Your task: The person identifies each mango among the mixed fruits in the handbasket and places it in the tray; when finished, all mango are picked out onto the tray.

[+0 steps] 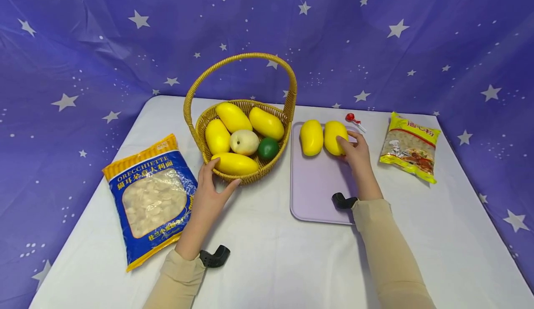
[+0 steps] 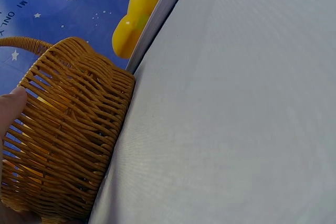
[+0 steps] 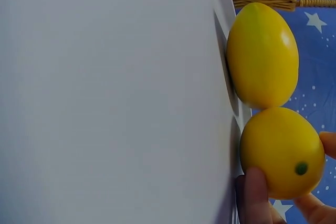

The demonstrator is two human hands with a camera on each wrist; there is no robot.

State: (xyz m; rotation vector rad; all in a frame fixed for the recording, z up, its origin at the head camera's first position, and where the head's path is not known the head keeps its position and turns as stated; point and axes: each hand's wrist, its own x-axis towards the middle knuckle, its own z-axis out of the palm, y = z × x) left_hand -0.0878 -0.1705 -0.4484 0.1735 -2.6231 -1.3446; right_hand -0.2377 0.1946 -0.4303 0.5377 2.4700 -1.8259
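Observation:
My left hand (image 1: 208, 200) rests against the near left side of a wicker basket (image 1: 267, 172), thumb and fingers spread along its outside. Several yellow mangoes (image 1: 234, 116), a pale round fruit (image 1: 244, 142) and a dark green fruit (image 1: 268, 149) lie inside the basket. On a light purple tray (image 1: 319, 193), my right hand (image 1: 359, 156) grips a yellow mango (image 1: 333, 135), fingers and thumb on its sides in the right wrist view. A second mango (image 1: 311, 137) lies on the tray just left of it, close beside it.
A blue and orange bag of orecchiette pasta (image 1: 154, 197) lies left of the basket. At the right is a yellow bag of pasta (image 1: 410, 146). A red-wrapped lollipop (image 1: 352, 118) lies behind the tray. The basket's tall handle (image 1: 242, 56) arches above the fruit.

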